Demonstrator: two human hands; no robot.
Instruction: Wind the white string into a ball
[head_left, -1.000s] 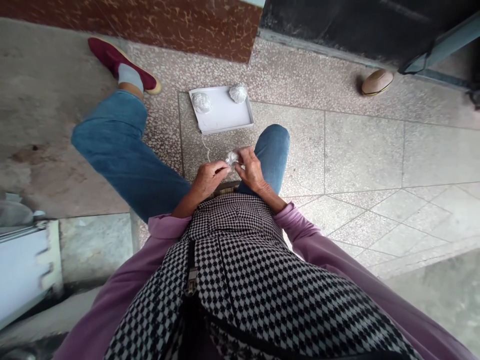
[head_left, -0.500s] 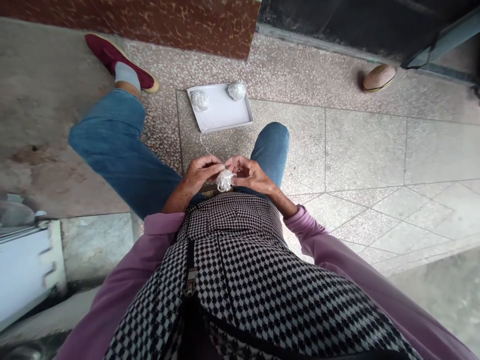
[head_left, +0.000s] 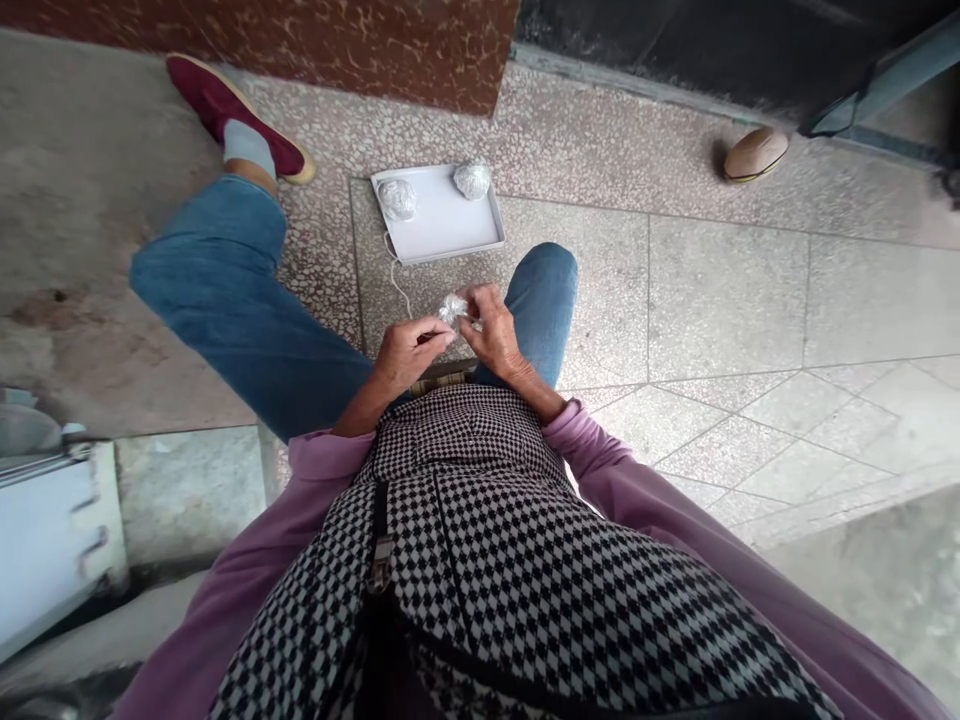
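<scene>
A small bundle of shiny white yarn [head_left: 451, 309] sits between my hands, above my lap. My right hand [head_left: 493, 332] grips it from the right side with thumb and bent fingers. Thumb and forefinger of my left hand [head_left: 409, 352] are pinched together just below the bundle, at the strand; the exact hold is too small to see. From the tray's near left corner a loose white strand [head_left: 400, 285] runs toward my left hand. Two white yarn balls, a left one [head_left: 397, 200] and a right one [head_left: 472, 181], lie in the shallow white tray [head_left: 450, 250].
My jeans-covered knees [head_left: 544, 290] flank my hands. The tray rests on the speckled tile floor [head_left: 720, 280]. Beyond it stands a red-brown patterned block [head_left: 375, 50]. A tan rounded object [head_left: 756, 154] lies at the far right, and a white box-like thing [head_left: 52, 540] stands at left.
The yarn bundle has moved up, away from my body, and my right hand has turned over it. My left hand has shifted slightly down. The strand by the tray hangs in a different curve.
</scene>
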